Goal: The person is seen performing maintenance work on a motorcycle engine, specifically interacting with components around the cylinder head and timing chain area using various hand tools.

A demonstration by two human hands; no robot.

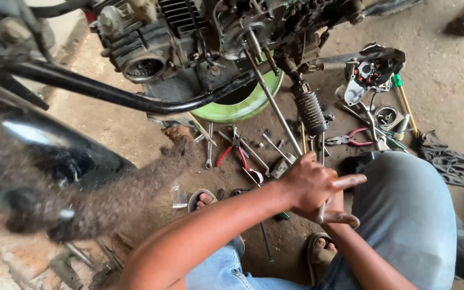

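Dusty concrete workshop floor [447,80] under a stripped motorcycle engine [189,37]. I see my left hand [310,182] wrapped around a thin grey metal rod [322,161], standing upright just below the ribbed black spring [310,111]; my right hand [335,212], beneath it, grips the same rod lower down. Red-handled pliers [232,153] and spanners [209,145] lie nearby.

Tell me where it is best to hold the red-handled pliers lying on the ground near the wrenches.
Probably grip the red-handled pliers by the two red handles, coming from above on the person's side. The handles spread toward the person, while the metal jaws point toward the engine, among wrenches.
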